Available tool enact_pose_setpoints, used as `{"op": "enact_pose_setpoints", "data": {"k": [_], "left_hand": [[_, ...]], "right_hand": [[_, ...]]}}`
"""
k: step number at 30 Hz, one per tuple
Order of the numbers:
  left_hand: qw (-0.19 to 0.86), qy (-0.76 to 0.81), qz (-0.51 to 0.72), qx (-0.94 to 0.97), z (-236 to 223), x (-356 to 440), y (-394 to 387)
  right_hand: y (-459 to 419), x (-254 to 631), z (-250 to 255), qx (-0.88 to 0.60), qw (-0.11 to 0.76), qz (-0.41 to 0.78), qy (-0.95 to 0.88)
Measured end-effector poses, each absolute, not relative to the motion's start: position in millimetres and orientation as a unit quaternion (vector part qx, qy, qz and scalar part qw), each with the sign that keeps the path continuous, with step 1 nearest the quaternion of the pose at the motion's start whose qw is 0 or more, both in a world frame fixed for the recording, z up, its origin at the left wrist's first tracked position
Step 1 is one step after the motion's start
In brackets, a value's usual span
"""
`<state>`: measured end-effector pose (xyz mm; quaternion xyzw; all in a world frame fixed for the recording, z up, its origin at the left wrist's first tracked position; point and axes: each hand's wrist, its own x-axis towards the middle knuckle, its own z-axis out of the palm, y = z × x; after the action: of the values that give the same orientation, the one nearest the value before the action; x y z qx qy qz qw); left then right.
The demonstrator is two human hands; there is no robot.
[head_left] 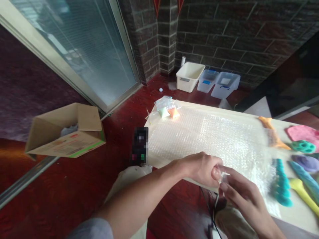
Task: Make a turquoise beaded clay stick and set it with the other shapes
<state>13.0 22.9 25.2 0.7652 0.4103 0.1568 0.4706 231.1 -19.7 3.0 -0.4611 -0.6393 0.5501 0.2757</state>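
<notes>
My left hand (204, 168) is closed in a fist above the near edge of the table. Facing it, my right hand (245, 194) pinches a small piece of clear plastic (225, 178) that shows between the two hands. The plastic reaches the left fist, whose inner side is hidden. Below both hands, a sheet of bubble wrap (199, 132) covers much of the pale table (251, 117). At the table's far left corner lie a pale green packet (163, 113) and an orange packet (173, 113), next to crumpled clear bags (164, 101).
Several coloured clay-like shapes lie at the right, among them a teal beaded strip (282, 186), a yellow piece (304, 196) and an orange one (273, 134). An open cardboard box (86, 144) stands left on the floor. A cream basket (184, 84) and clear bins (225, 88) stand by the wall.
</notes>
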Motion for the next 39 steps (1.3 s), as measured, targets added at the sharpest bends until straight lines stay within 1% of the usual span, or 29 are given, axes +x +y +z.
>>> {"op": "enact_pose_setpoints", "data": {"k": [2,4,6,9,11,12,16,23,28,31,35,39], "left_hand": [[0.483,0.413,0.16,0.756,28,14,22],[0.489,0.41,0.162,0.753,29,13,21],[0.487,0.404,0.158,0.758,28,12,21],[0.474,0.393,0.164,0.771,25,9,22],[0.464,0.392,0.174,0.775,22,7,23],[0.463,0.394,0.175,0.775,21,7,23],[0.459,0.402,0.156,0.777,11,11,22],[0.381,0.398,0.152,0.821,3,16,18],[0.293,0.433,0.178,0.833,3,20,21],[0.263,0.444,0.19,0.835,0,22,24],[0.282,0.435,0.179,0.836,-2,22,24],[0.302,0.466,0.186,0.811,6,22,19]], "right_hand": [[-21,232,0,-0.449,0.304,0.605,-0.583],[-21,231,1,-0.445,0.307,0.624,-0.565],[-19,229,5,-0.453,0.281,0.596,-0.6],[-19,223,15,-0.483,0.232,0.484,-0.692],[-20,218,21,-0.499,0.215,0.416,-0.729],[-21,216,24,-0.5,0.213,0.4,-0.738],[-21,214,27,-0.484,0.202,0.417,-0.742],[-16,220,20,-0.494,0.153,0.436,-0.737],[-13,222,11,-0.553,0.197,0.44,-0.68],[-11,221,10,-0.57,0.233,0.473,-0.63],[-10,218,14,-0.57,0.274,0.525,-0.569],[-7,221,16,-0.568,0.364,0.506,-0.537]]}}
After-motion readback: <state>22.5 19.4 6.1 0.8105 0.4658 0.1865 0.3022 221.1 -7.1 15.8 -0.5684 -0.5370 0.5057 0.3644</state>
